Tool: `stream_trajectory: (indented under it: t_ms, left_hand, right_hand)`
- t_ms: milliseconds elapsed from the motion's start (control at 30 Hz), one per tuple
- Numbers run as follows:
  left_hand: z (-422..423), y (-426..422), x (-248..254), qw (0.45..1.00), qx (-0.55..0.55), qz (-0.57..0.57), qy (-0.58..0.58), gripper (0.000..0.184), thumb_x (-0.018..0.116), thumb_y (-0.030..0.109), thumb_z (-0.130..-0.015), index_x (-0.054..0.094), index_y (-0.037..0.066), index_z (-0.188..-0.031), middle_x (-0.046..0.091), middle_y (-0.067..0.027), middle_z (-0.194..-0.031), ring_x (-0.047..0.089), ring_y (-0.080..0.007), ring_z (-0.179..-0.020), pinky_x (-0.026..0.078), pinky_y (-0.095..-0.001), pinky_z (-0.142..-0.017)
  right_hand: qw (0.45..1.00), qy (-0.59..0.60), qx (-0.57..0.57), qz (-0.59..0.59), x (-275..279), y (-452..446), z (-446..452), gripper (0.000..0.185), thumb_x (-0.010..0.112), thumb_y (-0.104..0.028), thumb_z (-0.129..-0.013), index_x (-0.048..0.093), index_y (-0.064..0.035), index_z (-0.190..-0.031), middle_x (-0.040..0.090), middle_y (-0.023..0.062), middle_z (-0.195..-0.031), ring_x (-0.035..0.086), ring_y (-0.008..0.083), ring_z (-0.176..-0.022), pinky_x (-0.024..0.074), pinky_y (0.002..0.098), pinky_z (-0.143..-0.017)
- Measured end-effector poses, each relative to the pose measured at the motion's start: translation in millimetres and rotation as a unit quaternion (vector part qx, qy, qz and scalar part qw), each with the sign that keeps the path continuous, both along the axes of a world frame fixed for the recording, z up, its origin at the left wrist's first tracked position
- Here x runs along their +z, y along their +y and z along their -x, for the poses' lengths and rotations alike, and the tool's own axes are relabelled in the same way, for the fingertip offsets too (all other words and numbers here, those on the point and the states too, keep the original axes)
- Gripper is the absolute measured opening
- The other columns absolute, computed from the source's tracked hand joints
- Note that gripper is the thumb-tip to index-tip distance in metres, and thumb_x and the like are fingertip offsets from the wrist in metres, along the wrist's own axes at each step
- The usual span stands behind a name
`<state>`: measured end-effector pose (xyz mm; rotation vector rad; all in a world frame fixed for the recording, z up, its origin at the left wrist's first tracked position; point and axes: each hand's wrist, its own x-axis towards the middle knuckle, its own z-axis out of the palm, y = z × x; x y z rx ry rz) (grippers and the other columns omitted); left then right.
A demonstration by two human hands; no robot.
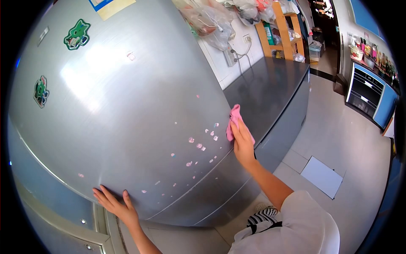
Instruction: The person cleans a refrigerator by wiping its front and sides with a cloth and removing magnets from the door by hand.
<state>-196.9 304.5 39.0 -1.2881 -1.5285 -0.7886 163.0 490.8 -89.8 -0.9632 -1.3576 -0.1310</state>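
A tall silver-grey refrigerator (127, 114) fills the left and middle of the head view. Pink and white sticker bits (199, 145) are scattered over its lower door. My left hand (115, 205) lies with fingers spread against the door near its lower left edge. My right hand (242, 146) grips a pink cloth (235, 120) at the door's right edge, beside the grey chest-like unit. Part of the cloth is hidden behind the fingers. Two green cartoon stickers, an upper one (77, 34) and a lower one (41, 91), are on the upper left of the door.
A low grey unit (270, 84) with a dark top stands right of the refrigerator. Plastic bags (211, 25) hang above, near a power strip (230, 57) with cords. Behind is a wooden shelf (284, 31). A pale rectangular panel (322, 177) lies on the tiled floor.
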Motion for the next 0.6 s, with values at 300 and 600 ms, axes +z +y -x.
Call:
stream_trajectory:
  t_ms: [300,600]
  left_hand:
    - [0,1,-2,1.0,-0.002,-0.004,-0.004,0.072,0.052,0.045,-0.093,0.026,0.006,-0.148,0.016,-0.0184,-0.155,0.017,-0.0391,-0.142,0.015,-0.0534,-0.113]
    - [-5,-2,0,1.0,-0.009,0.003,-0.016,0.071,0.053,0.042,-0.094,0.026,0.006,-0.148,0.016,-0.0185,-0.155,0.017,-0.0387,-0.142,0.015,-0.053,-0.112]
  right_hand:
    - [0.994,0.042,0.034,0.099,-64,-14,-5,0.049,0.051,0.013,-0.077,0.055,-0.0001,-0.124,0.05,0.0204,-0.132,0.053,0.0343,-0.116,0.0406,0.0354,-0.099]
    - [0.999,0.009,-0.026,-0.027,-3,3,4,0.052,0.048,0.014,-0.078,0.056,-0.0047,-0.126,0.052,0.0167,-0.132,0.054,0.0329,-0.116,0.0422,0.0341,-0.097]
